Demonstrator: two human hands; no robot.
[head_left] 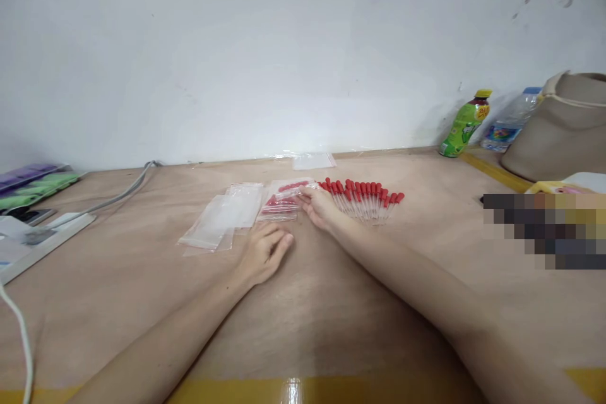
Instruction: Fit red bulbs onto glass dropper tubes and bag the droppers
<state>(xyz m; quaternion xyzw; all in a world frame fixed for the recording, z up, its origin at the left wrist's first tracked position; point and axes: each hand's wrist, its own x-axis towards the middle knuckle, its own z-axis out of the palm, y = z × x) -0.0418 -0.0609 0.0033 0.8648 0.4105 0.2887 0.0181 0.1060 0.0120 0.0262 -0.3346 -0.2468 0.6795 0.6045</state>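
Observation:
Red-topped droppers (367, 192) with clear stems lie in a row right of centre. Left of them, clear bags with red contents (279, 204) are stacked on the table. My right hand (319, 205) is at the right edge of this stack, its fingertips together on or at a bag; the exact hold is too small to tell. My left hand (269, 251) rests on the table just in front of the stack, fingers curled, with nothing visible in them. Flat clear zip bags (215, 221) overlap to the left of the stack.
Another clear bag (313, 161) lies by the wall. A green bottle (466, 125), a water bottle (511, 120) and a beige bin (558, 126) stand back right. At left are a power strip (61, 243), a cable and purple and green packs (35, 186).

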